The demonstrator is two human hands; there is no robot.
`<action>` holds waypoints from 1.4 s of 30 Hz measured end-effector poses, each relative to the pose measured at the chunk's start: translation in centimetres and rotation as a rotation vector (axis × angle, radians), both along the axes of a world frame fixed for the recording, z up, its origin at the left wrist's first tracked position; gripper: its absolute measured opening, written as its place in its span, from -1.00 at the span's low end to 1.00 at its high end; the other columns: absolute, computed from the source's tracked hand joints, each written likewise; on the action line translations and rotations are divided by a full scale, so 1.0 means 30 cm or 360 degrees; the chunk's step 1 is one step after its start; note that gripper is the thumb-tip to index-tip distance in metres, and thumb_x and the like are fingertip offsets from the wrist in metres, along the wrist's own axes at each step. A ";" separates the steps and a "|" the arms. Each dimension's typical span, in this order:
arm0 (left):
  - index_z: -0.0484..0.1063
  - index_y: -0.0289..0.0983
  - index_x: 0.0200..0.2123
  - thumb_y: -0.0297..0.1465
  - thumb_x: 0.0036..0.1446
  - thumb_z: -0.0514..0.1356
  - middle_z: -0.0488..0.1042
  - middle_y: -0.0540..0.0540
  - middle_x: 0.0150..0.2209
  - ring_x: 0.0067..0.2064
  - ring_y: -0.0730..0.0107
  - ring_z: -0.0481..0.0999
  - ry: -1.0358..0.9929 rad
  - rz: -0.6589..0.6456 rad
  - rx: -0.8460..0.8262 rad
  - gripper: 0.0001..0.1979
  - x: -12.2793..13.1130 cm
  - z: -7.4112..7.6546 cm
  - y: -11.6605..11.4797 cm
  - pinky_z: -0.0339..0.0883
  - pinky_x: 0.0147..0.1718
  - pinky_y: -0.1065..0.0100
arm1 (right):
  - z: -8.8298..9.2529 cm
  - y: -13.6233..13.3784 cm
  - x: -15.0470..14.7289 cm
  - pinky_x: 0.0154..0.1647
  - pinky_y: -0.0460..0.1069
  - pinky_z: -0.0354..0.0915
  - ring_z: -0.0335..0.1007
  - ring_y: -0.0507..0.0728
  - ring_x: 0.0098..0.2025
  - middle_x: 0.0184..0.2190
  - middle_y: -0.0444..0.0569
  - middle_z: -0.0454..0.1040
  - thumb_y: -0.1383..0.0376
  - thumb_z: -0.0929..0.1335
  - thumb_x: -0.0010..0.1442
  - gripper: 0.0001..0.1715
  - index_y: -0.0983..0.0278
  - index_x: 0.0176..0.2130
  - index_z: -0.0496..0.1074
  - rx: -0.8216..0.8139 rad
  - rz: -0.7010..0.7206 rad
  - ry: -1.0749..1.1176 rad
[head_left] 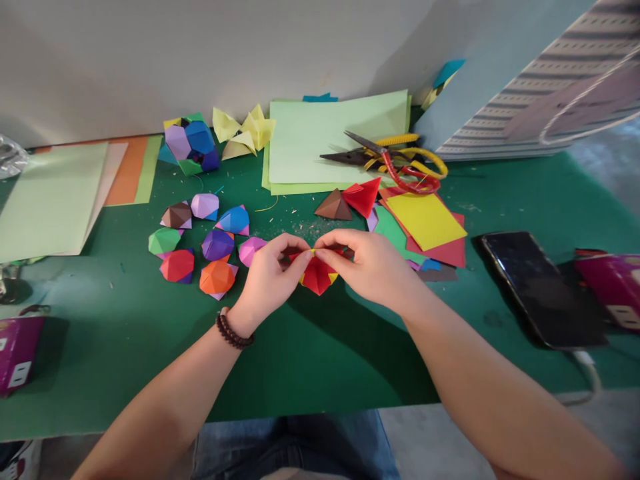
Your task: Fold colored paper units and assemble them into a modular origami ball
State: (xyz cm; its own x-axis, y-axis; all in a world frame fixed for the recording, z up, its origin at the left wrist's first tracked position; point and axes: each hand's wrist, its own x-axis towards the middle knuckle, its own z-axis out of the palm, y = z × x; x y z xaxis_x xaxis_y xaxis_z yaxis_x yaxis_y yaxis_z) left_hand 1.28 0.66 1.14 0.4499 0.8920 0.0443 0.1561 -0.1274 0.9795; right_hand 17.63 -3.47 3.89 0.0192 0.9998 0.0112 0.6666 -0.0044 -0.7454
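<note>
Between both hands is a red and yellow folded paper piece [320, 275], raised slightly over the green table. My left hand [275, 270] pinches its left top edge with thumb and fingers. On the other side, my right hand [367, 263] grips the right top edge the same way, so the two thumbs almost meet. Fingers cover parts of the paper. A pink folded piece [251, 249] sits just beside my left hand. Behind the hands lie a brown folded piece [334, 205] and a red folded piece [363, 197].
Several coloured folded pieces [218, 244] lie to the left. A multicoloured paper ball [193, 143] stands at the back. Red-handled scissors [400, 175] and pliers [345, 157] rest on pale green sheets [300, 143]. Yellow paper [427, 220] and a phone [540, 287] are on the right.
</note>
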 end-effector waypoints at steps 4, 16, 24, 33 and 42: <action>0.42 -0.29 -0.33 -0.48 0.15 0.18 0.53 -0.06 -0.35 -0.35 0.45 0.53 0.0081 0.0081 0.0131 -0.97 0.001 0.004 -0.006 0.45 -0.43 0.47 | 0.005 -0.003 0.000 -0.39 -0.01 0.32 0.50 0.12 -0.40 -0.34 -0.07 0.64 0.27 0.33 0.20 -0.84 0.22 -0.31 0.53 -0.0043 -0.0043 -0.0059; 0.43 -0.28 -0.40 -0.55 0.10 0.16 0.52 -0.04 -0.44 -0.40 0.40 0.52 0.0405 0.0119 0.0567 -0.91 -0.011 -0.016 -0.022 0.40 -0.46 0.41 | -0.023 -0.015 -0.031 -0.36 0.00 0.25 0.42 0.13 -0.39 -0.47 -0.04 0.51 0.39 0.31 0.16 -0.81 0.25 -0.48 0.42 0.0379 0.0080 -0.0367; 0.42 -0.26 -0.40 -0.53 0.13 0.14 0.49 -0.03 -0.44 -0.41 0.42 0.48 0.0395 0.0178 0.0726 -0.90 -0.011 -0.007 -0.025 0.38 -0.44 0.40 | -0.019 -0.009 -0.037 -0.31 0.02 0.31 0.48 0.15 -0.33 -0.41 -0.03 0.56 0.35 0.30 0.20 -0.82 0.24 -0.42 0.46 0.0356 0.0023 -0.0178; 0.39 -0.26 -0.34 -0.50 0.15 0.17 0.49 -0.03 -0.38 -0.33 0.43 0.51 0.0306 0.0565 0.0745 -0.96 -0.020 0.007 -0.009 0.40 -0.42 0.45 | -0.021 0.021 0.008 -0.37 0.01 0.45 0.60 0.16 -0.32 -0.32 -0.01 0.65 0.17 0.37 0.21 -0.77 0.22 -0.20 0.56 -0.0184 -0.0004 0.0482; 0.48 -0.23 -0.27 -0.61 0.14 0.14 0.55 -0.09 -0.22 -0.16 0.36 0.57 0.0156 0.0391 0.0809 -0.79 -0.047 0.015 -0.008 0.53 -0.22 0.33 | -0.054 0.010 -0.036 -0.27 0.08 0.44 0.59 0.20 -0.31 -0.36 0.04 0.64 0.30 0.29 0.29 -0.77 0.22 -0.25 0.56 0.0681 0.0006 -0.0241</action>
